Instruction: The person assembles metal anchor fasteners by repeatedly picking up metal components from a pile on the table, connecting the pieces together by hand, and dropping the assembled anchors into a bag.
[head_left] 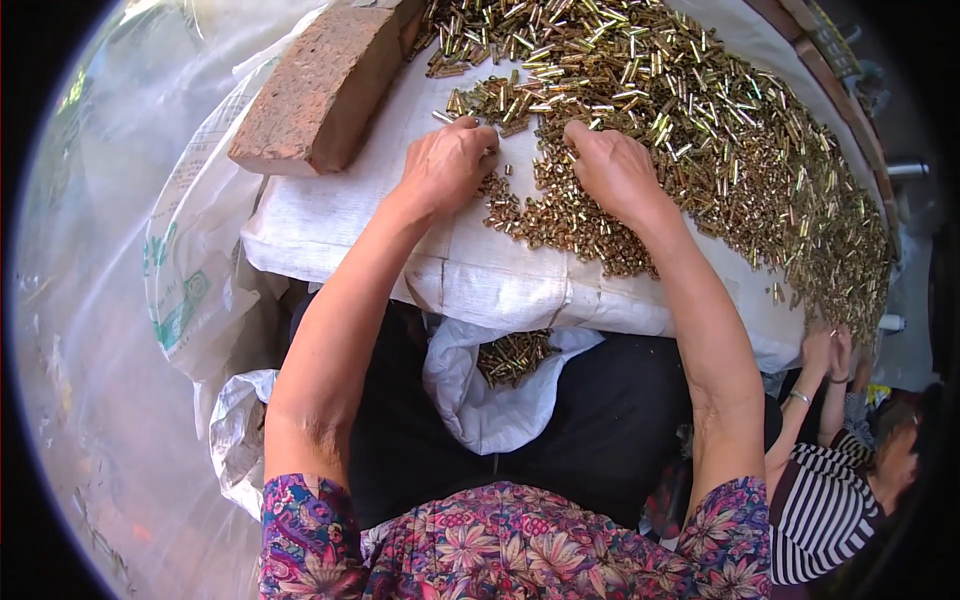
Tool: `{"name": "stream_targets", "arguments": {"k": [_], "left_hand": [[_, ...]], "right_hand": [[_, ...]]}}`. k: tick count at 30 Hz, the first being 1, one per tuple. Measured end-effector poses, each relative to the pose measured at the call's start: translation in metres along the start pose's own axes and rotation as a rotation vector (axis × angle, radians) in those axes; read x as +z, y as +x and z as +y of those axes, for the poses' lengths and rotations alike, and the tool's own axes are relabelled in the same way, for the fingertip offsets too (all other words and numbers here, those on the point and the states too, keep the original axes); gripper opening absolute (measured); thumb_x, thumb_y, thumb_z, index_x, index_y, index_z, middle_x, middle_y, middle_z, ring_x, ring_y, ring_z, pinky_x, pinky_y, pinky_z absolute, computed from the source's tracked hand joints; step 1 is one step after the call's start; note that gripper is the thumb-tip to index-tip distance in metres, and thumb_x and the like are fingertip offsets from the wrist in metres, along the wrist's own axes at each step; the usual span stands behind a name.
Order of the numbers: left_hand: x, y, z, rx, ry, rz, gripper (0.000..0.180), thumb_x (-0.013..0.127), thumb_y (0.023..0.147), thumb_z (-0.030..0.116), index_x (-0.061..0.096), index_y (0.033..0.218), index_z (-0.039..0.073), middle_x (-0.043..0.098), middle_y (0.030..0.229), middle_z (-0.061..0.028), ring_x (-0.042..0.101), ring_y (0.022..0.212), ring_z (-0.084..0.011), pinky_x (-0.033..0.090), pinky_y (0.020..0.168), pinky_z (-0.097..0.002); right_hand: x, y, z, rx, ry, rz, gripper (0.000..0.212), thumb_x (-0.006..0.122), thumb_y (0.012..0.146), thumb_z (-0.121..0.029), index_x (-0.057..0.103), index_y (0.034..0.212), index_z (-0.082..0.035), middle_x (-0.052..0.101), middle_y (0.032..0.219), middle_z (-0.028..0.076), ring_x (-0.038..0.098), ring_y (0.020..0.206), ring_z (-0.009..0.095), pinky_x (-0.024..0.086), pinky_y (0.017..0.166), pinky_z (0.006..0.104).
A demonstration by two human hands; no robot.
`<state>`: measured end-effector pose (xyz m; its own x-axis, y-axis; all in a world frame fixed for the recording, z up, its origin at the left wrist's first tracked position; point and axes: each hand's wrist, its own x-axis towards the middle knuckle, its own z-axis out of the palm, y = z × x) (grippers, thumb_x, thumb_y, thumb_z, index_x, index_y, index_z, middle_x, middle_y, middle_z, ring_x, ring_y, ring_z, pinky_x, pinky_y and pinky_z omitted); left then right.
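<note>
A heap of long, thin brass-coloured metal tubes (660, 85) covers the far part of a white cloth. Nearer me lies a pile of short brass-coloured pieces (585, 235). My left hand (447, 165) is at the left edge of the metal pieces, its fingers curled in. A few tubes (505, 103) lie just beyond it. Across a narrow gap, my right hand (617, 172) rests over the pile with bent fingers, thumb and forefinger close together. What either hand pinches, if anything, is hidden beneath the fingers.
A brick (315, 95) sits at the cloth's left edge. In my lap, a white sack (470, 400) holds more tubes. At the right, another person in a striped top (825, 510) has their hands (828, 350) at the heap. Translucent plastic sheeting (90, 330) hangs on the left.
</note>
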<state>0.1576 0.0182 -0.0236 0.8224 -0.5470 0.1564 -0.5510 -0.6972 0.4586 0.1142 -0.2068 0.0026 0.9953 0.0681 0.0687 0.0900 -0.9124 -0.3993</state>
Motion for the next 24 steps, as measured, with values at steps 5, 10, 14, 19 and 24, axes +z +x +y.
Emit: {"name": "stream_targets", "arguments": {"k": [5, 10, 14, 19, 24], "left_hand": [[0.004, 0.0, 0.003, -0.007, 0.005, 0.064, 0.014, 0.061, 0.084, 0.019, 0.062, 0.091, 0.007, 0.063, 0.093, -0.0118, 0.062, 0.09, -0.0348, 0.049, 0.075, -0.047], [-0.004, -0.017, 0.0, 0.046, -0.157, 0.144, 0.013, 0.06, 0.081, 0.013, 0.06, 0.091, 0.004, 0.064, 0.087, -0.0151, 0.064, 0.081, -0.0348, 0.051, 0.071, -0.045], [-0.023, -0.056, 0.023, -0.13, -0.784, 0.041, 0.01, 0.058, 0.086, 0.007, 0.059, 0.093, -0.001, 0.064, 0.078, -0.0104, 0.064, 0.068, -0.0199, 0.052, 0.064, -0.0314], [-0.025, -0.093, 0.051, -0.242, -1.41, -0.061, 0.009, 0.054, 0.093, 0.005, 0.056, 0.101, 0.001, 0.063, 0.081, -0.0058, 0.062, 0.068, -0.011, 0.052, 0.064, -0.0238], [-0.017, -0.107, 0.064, -0.258, -1.557, -0.072, 0.009, 0.056, 0.093, 0.006, 0.056, 0.101, 0.0, 0.064, 0.081, -0.0067, 0.063, 0.069, -0.0119, 0.052, 0.064, -0.0241]], "right_hand": [[-0.006, 0.001, -0.007, -0.035, -0.177, -0.116, 0.028, 0.051, 0.077, -0.001, 0.058, 0.104, -0.005, 0.066, 0.088, 0.022, 0.063, 0.087, 0.041, 0.048, 0.077, 0.0509], [-0.014, -0.021, -0.016, 0.042, 0.068, -0.032, 0.031, 0.059, 0.077, -0.005, 0.06, 0.108, -0.006, 0.066, 0.082, 0.014, 0.065, 0.074, 0.026, 0.051, 0.069, 0.0373], [-0.007, -0.056, -0.012, 0.177, 0.743, 0.023, 0.01, 0.062, 0.083, -0.004, 0.057, 0.092, -0.002, 0.059, 0.071, 0.001, 0.058, 0.064, 0.009, 0.046, 0.059, 0.0243], [0.002, -0.092, -0.044, 0.233, 1.401, 0.071, 0.006, 0.06, 0.093, -0.009, 0.057, 0.089, -0.006, 0.062, 0.077, 0.003, 0.06, 0.064, 0.011, 0.05, 0.061, 0.0236], [0.011, -0.111, -0.063, 0.204, 1.398, 0.045, 0.005, 0.059, 0.093, -0.009, 0.056, 0.092, -0.005, 0.062, 0.078, 0.004, 0.061, 0.067, 0.012, 0.051, 0.063, 0.0249]]}}
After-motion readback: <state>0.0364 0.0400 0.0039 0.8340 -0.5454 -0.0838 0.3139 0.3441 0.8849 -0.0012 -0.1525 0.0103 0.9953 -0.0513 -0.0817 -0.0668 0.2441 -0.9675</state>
